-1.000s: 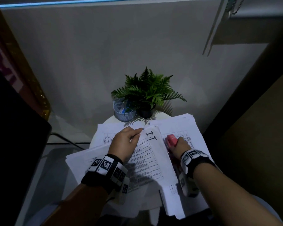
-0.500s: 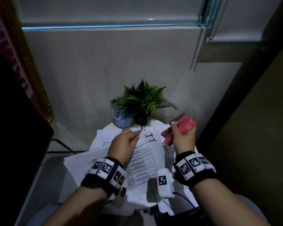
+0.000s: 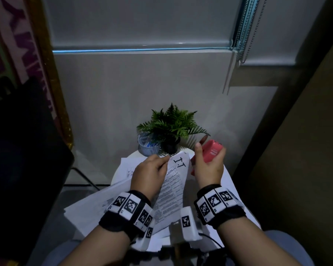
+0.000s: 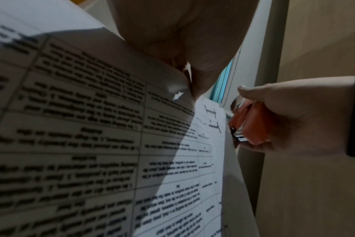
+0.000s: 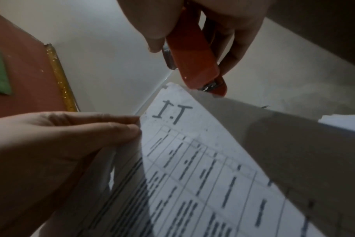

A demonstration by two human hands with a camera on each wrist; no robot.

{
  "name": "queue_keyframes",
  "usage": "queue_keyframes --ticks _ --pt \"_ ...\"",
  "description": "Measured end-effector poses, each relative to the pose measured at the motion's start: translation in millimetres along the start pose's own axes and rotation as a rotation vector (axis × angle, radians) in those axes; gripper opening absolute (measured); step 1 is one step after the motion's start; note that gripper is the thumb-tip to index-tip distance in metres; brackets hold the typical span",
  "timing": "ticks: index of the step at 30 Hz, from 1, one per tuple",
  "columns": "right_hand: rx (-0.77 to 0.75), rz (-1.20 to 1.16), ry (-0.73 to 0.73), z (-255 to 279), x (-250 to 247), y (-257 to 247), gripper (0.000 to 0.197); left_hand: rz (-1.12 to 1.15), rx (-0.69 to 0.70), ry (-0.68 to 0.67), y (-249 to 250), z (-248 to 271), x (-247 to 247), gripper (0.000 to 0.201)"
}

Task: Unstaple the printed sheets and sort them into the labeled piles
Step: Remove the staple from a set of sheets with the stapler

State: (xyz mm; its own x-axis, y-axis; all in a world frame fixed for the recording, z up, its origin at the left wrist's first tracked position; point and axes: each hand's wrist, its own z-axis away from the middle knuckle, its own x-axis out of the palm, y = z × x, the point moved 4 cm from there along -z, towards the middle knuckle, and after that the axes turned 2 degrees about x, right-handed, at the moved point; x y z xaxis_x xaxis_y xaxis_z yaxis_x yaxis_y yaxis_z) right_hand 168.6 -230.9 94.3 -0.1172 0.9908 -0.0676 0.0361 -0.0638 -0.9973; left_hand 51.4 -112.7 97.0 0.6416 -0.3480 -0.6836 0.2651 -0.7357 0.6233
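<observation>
Pink stapler gripped in right hand, left fingers pinching sheets

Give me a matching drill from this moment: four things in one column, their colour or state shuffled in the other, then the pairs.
Things
1. stapler
2. sheet marked I.T
3. fern
4. cup of clips

States
A. green, in a dark pot at the back of the table
B. pinched at its top edge by the left hand
C. pink, gripped in the raised right hand
D. see-through, left of the pot

Pairs: 1-C, 2-B, 3-A, 4-D
</observation>
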Motion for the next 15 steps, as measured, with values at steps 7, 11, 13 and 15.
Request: queue_keyframes --ticks 7,11,13,15 --pt "0.116 -0.133 0.054 4.5 -1.7 -7.0 0.044 0.08 0.181 0.025 20.0 5.6 -2.7 0.023" --pt "0.174 -0.161 0.062 -2.2 -2.7 -7.9 0.043 0.168 0.168 -0.017 20.9 1.1 -5.3 0.024" --pt "0.185 -0.149 0.068 -4.6 -1.1 -8.1 0.049 0.179 0.165 -0.054 21.8 0.6 -3.1 0.024" --pt "0.194 -0.153 0.072 -8.7 2.3 -6.7 0.05 0.178 0.172 -0.06 22.1 1.3 -0.6 0.025"
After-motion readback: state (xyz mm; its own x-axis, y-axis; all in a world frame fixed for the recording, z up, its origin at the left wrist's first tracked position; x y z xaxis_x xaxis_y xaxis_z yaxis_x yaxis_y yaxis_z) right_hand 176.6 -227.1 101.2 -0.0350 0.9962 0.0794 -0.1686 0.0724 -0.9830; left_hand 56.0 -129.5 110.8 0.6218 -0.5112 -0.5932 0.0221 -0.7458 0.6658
